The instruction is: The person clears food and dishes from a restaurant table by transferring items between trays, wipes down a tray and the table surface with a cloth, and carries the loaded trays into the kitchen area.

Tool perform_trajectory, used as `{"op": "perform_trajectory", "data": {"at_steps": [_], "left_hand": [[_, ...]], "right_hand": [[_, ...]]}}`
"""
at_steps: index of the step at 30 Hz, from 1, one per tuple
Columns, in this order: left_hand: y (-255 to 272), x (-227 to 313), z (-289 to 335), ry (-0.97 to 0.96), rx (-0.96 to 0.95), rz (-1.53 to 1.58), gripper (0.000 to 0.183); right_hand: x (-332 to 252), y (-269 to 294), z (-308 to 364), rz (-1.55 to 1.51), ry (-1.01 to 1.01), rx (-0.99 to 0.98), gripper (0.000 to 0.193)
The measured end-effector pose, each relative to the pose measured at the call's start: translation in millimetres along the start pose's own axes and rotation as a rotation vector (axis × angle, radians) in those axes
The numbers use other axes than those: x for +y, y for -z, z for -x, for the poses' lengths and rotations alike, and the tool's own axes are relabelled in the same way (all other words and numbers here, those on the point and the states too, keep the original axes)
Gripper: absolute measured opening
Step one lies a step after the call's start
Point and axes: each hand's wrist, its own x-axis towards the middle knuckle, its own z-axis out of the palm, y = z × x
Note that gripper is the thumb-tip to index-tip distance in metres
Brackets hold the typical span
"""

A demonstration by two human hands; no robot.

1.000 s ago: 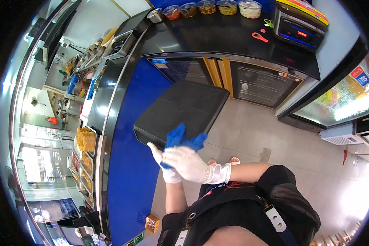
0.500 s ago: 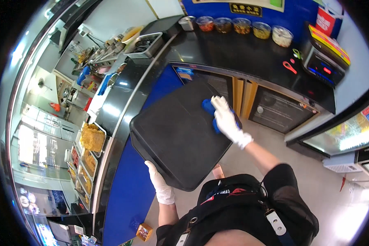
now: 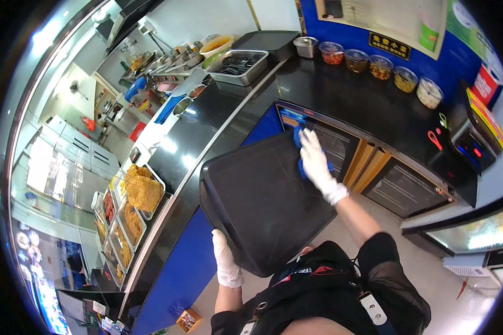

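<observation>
A black rectangular tray (image 3: pixel 262 206) with rounded corners is held tilted in front of my body. My left hand (image 3: pixel 225 261), in a white glove, grips its near left rim; the thumb lies along the outside and the other fingers are hidden behind the tray. Near the far right edge, my gloved right hand (image 3: pixel 317 163) presses a blue cloth (image 3: pixel 300 137) against the tray's surface. Parts of the cloth stick out around the fingers on both sides. Faint marks show on the black surface.
Beyond the tray runs a black counter (image 3: pixel 352 103) bearing several clear tubs of food (image 3: pixel 380 67), a metal container (image 3: pixel 305 47) and a dark printer-like device (image 3: pixel 475 134). Left, fried food (image 3: pixel 143 188) sits in metal trays beside the counter edge. A glass-door fridge (image 3: pixel 475 234) stands right.
My right hand has slid the cloth toward the tray's far edge. My left hand keeps its grip on the rim. The surroundings have shifted rightward in the picture.
</observation>
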Motion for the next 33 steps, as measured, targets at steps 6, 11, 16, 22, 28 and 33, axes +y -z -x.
{"op": "perform_trajectory", "data": {"at_steps": [6,11,16,22,28,33], "left_hand": [[25,-24,-43,-0.107,-0.026,-0.340,0.058],[-48,5,-51,-0.204,-0.138,-0.428,0.036],[-84,65,-87,-0.743,-0.780,-1.087,0.039],[-63,105,-136,-0.857,-0.857,-1.775,0.022],[15,108,-215,-0.784,-0.357,-2.161,0.022],[93,89,-276,-0.584,0.429,-1.942,0.065]], "right_hand": [[-114,4,-4,-0.483,0.142,-0.307,0.038],[8,-35,-99,-0.552,-0.321,0.122,0.043],[53,-17,-159,-1.368,-0.988,0.013,0.045],[77,-58,-200,-1.184,-1.101,-0.655,0.018],[73,-187,-173,-1.181,-1.039,-0.577,0.017],[30,-291,-151,-1.122,-1.154,-0.381,0.023]]}}
